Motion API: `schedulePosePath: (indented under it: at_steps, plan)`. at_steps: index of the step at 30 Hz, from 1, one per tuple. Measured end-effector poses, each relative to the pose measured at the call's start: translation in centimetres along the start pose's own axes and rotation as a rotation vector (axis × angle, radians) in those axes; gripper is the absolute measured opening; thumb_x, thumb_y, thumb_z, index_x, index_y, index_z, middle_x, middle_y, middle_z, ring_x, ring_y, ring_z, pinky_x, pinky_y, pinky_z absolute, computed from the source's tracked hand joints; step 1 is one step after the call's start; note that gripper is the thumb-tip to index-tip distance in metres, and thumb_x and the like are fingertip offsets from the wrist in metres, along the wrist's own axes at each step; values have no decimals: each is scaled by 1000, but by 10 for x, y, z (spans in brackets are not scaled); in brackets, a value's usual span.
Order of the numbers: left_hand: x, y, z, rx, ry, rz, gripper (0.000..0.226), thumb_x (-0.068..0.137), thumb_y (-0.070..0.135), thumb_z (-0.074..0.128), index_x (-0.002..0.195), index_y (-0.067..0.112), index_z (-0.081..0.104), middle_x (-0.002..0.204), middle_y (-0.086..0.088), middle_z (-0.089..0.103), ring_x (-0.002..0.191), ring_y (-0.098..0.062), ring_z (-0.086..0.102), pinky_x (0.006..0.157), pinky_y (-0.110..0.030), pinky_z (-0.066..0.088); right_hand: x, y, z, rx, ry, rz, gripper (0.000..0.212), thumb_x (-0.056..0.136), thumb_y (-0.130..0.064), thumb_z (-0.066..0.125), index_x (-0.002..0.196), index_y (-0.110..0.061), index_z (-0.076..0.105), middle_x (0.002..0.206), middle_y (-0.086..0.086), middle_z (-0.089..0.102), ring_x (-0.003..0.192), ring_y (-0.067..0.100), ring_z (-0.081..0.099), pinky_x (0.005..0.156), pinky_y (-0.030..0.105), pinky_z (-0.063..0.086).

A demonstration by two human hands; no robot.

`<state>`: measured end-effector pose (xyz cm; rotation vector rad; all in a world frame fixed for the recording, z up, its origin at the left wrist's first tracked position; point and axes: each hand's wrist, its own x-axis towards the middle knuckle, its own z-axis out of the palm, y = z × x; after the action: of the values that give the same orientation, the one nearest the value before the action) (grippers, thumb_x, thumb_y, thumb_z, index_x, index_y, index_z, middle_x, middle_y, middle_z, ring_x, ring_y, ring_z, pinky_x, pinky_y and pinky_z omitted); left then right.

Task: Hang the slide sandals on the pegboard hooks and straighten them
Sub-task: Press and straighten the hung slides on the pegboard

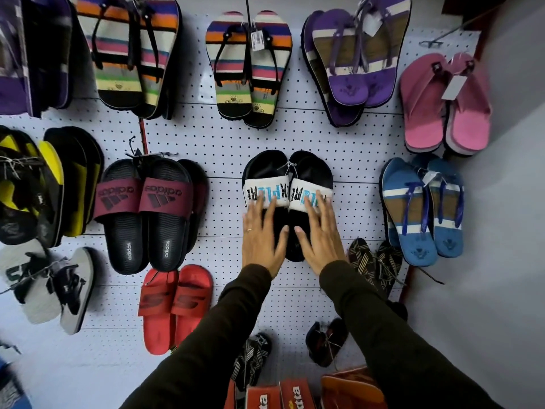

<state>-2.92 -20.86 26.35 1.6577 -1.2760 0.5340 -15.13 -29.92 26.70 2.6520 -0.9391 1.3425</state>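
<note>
Hanging toes-down at the middle of the pegboard (224, 143), our pair of black slide sandals (287, 184) with white straps lettered in black and blue sits side by side, the two inner edges touching. A small tag and string show at the top where the pair meets; we cannot tell which hook carries it.

We lay our left hand (262, 234) flat on the left sandal, palm against the sole below the strap, fingers spread and straight, their tips reaching onto the strap's lower edge. A thin ring shows on one finger. Our right hand (320, 234) mirrors it on the right sandal, fingers likewise fanned and extended, tips overlapping the white strap. Both thumbs angle inward toward each other over the dark soles without touching. Neither hand grips anything; both press flat. Dark sleeves cover both forearms, which rise from the bottom edge and converge toward the pair.

To the left hang black slides with maroon straps (147, 214), and below them a red pair (174, 308). To the right hang blue flip-flops (421, 208), with pink ones (445, 104) above. Striped flip-flops (249, 66) hang directly over our pair.
</note>
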Motion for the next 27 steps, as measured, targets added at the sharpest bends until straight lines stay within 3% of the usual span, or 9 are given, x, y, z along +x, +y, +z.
schedulePosePath:
  at_steps: [5,13,16,19,21,24,27]
  plan:
    - [30,-17,13,240,-177,70,68,95,49,29,156,25,10,166,-1,-1,154,-23,-7,124,-45,13,22,13,14,-62,-120,17,72,98,-41,37,156,-25,-1,166,-1,-11,155,25,-9,121,42,30]
    - [29,-27,-6,197,-255,108,65,96,47,29,156,27,11,166,3,0,154,-19,-6,126,-41,7,17,6,13,54,-79,45,67,98,-35,39,157,-26,8,166,-3,-4,155,23,0,120,38,29]
    - [25,-32,-23,165,-229,108,63,96,45,31,155,26,17,166,5,8,154,-18,0,126,-41,7,13,-4,15,71,-6,101,60,98,-35,38,154,-24,20,166,0,6,154,23,9,120,47,30]
    - [20,-45,-47,151,-167,106,61,96,44,33,154,25,22,165,6,14,154,-19,4,126,-41,6,10,-25,21,43,88,107,55,96,-29,39,150,-19,32,163,3,17,154,26,11,122,53,18]
    - [16,-57,-64,171,-113,108,60,97,42,34,153,24,24,164,5,16,154,-20,4,126,-41,3,10,-47,25,62,140,88,52,95,-26,41,147,-18,38,161,6,23,153,28,12,123,54,12]
    - [14,-82,-95,201,-44,91,59,97,40,37,152,23,26,163,5,18,154,-19,4,125,-43,2,17,-88,39,142,195,12,49,95,-25,45,143,-15,45,159,11,27,152,30,17,122,54,16]
    - [11,-111,-126,165,25,58,58,96,35,42,151,21,30,163,4,21,154,-19,5,125,-45,1,26,-137,57,230,156,-69,52,95,-24,46,146,-15,41,161,9,21,153,30,13,122,52,18]
